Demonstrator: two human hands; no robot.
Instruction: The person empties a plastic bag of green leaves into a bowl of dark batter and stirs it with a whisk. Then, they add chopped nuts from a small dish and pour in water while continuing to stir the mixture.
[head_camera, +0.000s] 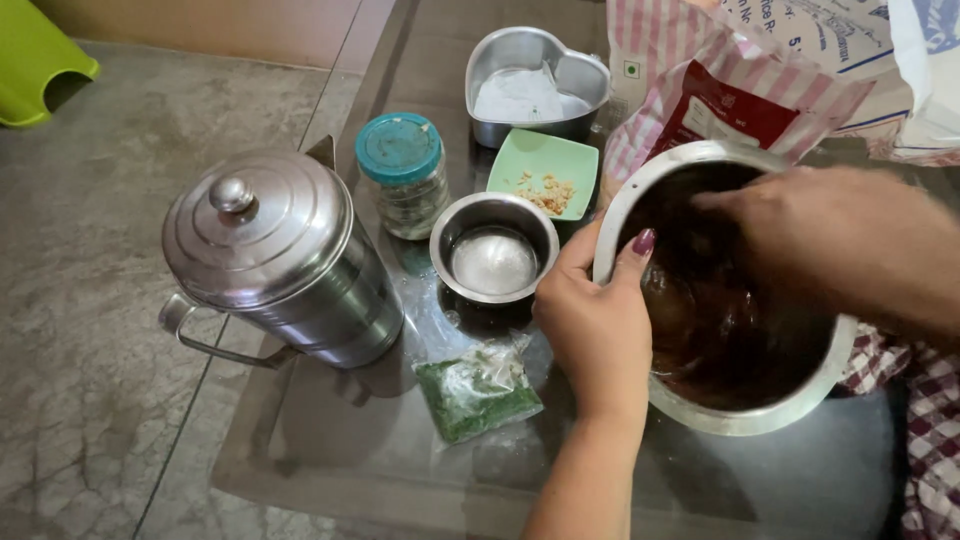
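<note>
Inside steel bowl (722, 415), right fingers (720, 200) blurred

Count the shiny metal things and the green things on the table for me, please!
Shiny metal: 4: lidded pot, heart-shaped tin, small bowl, big bowl.
Green: 3: square dish, jar lid, bag of greens.
Total: 7

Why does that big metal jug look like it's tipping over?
The lidded steel jug only seems to lean because the camera looks down at an angle. Nothing looks spilled. The left hand steadies the round steel bowl of dark mixture.
</note>
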